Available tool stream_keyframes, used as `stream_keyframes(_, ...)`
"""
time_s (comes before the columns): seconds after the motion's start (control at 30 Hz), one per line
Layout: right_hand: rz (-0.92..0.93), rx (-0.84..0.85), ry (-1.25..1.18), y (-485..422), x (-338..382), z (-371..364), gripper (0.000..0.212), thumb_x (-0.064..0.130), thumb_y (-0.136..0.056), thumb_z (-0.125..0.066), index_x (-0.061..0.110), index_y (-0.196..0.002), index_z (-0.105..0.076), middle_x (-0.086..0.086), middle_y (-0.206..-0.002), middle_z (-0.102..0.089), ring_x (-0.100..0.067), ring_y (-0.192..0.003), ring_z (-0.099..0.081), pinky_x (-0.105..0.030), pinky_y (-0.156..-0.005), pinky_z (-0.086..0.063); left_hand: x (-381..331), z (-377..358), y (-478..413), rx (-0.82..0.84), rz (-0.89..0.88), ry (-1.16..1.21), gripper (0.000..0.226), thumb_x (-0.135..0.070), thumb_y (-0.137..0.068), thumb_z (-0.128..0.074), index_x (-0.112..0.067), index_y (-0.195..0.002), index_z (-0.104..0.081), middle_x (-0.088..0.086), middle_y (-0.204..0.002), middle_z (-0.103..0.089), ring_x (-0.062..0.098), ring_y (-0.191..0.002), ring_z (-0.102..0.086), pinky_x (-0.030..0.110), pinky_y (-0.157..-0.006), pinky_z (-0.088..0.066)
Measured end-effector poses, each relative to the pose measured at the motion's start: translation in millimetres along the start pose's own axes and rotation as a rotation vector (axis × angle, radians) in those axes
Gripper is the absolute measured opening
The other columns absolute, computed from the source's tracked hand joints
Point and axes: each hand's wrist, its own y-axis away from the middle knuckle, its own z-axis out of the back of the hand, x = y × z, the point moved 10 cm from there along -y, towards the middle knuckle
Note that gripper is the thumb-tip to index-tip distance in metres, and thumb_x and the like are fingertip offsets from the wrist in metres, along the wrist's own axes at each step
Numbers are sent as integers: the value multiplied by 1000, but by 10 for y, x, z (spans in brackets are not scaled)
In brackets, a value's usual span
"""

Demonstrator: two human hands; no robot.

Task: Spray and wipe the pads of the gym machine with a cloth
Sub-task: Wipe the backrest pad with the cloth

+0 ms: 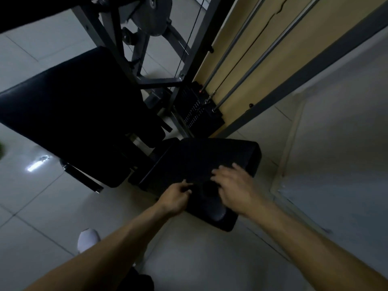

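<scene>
Dim room, pale tiled floor (52, 206). Black seat pad (247, 156) sat low beside weight stack (199, 110), dark cloth (195, 162) spread over it. Left hand (175, 198) pinched cloth's near edge, fingers curled. Right hand (235, 185) lay flat on cloth, fingers spread, gripping nothing.

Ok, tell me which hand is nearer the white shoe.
Left. The left hand, pinching the cloth on the pad, is right of the white shoe; the right hand lies farther right.

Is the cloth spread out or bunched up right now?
Spread: the cloth lies flat over the seat pad, left hand pinching its near edge, right hand flat on it.
</scene>
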Motion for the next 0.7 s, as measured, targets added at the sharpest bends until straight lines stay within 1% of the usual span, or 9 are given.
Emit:
stream_keyframes(0.07,-192,70,80,-291,-601,88,34,7,-84,-68,14,-116,-77,-6,-131,-69,-31,-125,-62,-48,-114,-39,11,1,-35,-6,-10,-15,43,-12,-108,-44,-13,-150,-50,2,-168,-23,16,-155,-19,28,-123,-17)
stream_keyframes(0.2,-354,140,96,-509,-1009,106,26,11,-91,-54,14,-111,-70,-8,-121,-65,-32,-106,-60,-46,-95,-52,98,21,-93,-9,-34,-22,41,-10,-107,-45,-15,-147,-54,1,-167,-27,16,-154,-23,26,-122,-22)
stream_keyframes(0.3,-194,171,78,-267,-321,-87,35,20,-98,-51,9,-128,-65,-13,-137,-60,-34,-127,-54,-46,-114,-37,185,132,-142,-68,2,26,37,-10,-106,-46,-17,-139,-63,-3,-155,-47,14,-143,-43,22,-112,-35)
stream_keyframes(0.37,3,239,-70,-123,325,-228,36,22,-100,-47,9,-129,-65,-13,-139,-60,-33,-129,-53,-44,-115,-36,244,306,-159,-183,38,72,34,-10,-106,-47,-16,-133,-67,-3,-134,-64,13,-122,-61,21,-97,-47)
stream_keyframes(0.43,221,365,-148,-132,725,-383,37,18,-102,-47,12,-135,-62,-9,-146,-56,-28,-134,-48,-45,-119,-31,326,462,-195,-273,64,106,33,-11,-105,-47,-16,-132,-66,-2,-126,-67,10,-107,-65,26,-93,-51)
stream_keyframes(0.5,269,387,-59,-459,541,-509,45,16,-101,-51,18,-146,-55,-4,-157,-47,-22,-145,-39,-45,-126,-19,473,540,-262,-276,107,109,36,-13,-106,-46,-17,-137,-62,-2,-134,-63,8,-107,-62,28,-96,-49)
stream_keyframes(0.6,-46,342,96,-1126,-299,-571,40,13,-99,-56,15,-139,-60,-6,-150,-53,-24,-136,-47,-40,-116,-31,716,608,-392,-257,150,82,40,-12,-106,-45,-15,-144,-56,1,-156,-46,17,-142,-44,28,-115,-35)
stream_keyframes(0.63,-160,298,125,-1267,-511,-536,30,12,-98,-57,12,-127,-65,-9,-140,-59,-26,-126,-53,-37,-105,-39,773,633,-429,-255,158,87,40,-12,-106,-45,-13,-143,-57,2,-155,-47,17,-139,-47,25,-111,-37)
stream_keyframes(0.7,-243,281,142,-1437,-450,-665,20,13,-97,-60,9,-116,-66,-11,-128,-63,-30,-115,-57,-38,-93,-46,866,694,-485,-272,176,141,38,-10,-106,-45,-11,-141,-58,0,-135,-60,9,-103,-61,20,-83,-46)
